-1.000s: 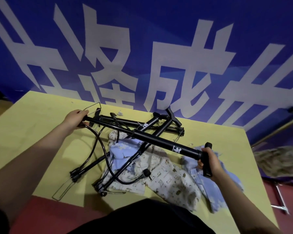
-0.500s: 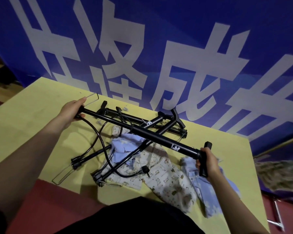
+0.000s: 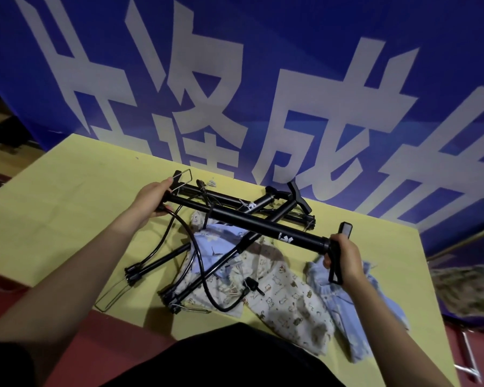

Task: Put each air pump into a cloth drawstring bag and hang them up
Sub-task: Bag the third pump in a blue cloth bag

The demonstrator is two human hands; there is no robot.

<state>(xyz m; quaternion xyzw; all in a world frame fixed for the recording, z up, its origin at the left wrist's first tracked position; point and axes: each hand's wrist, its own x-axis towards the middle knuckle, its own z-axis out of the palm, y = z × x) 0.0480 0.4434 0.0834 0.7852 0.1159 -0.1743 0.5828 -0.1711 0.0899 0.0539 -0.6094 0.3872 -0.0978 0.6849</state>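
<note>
Yellow tabletop (image 3: 67,208) backed by a blue banner with big white characters (image 3: 291,107) carries the clutter: the black air pump (image 3: 252,224) is held up level above it, over a heap of other black pumps (image 3: 263,202) that lie crossed on printed cloth drawstring bags (image 3: 285,300), with a loose black hose (image 3: 204,275) curling below. Left hand (image 3: 148,202) has its fingers curled round the pump's base end beside the wire foot loop (image 3: 183,178). Right hand (image 3: 345,261) grips the T-handle (image 3: 338,252) at the other end, so the barrel spans from one fist to the other.
</note>
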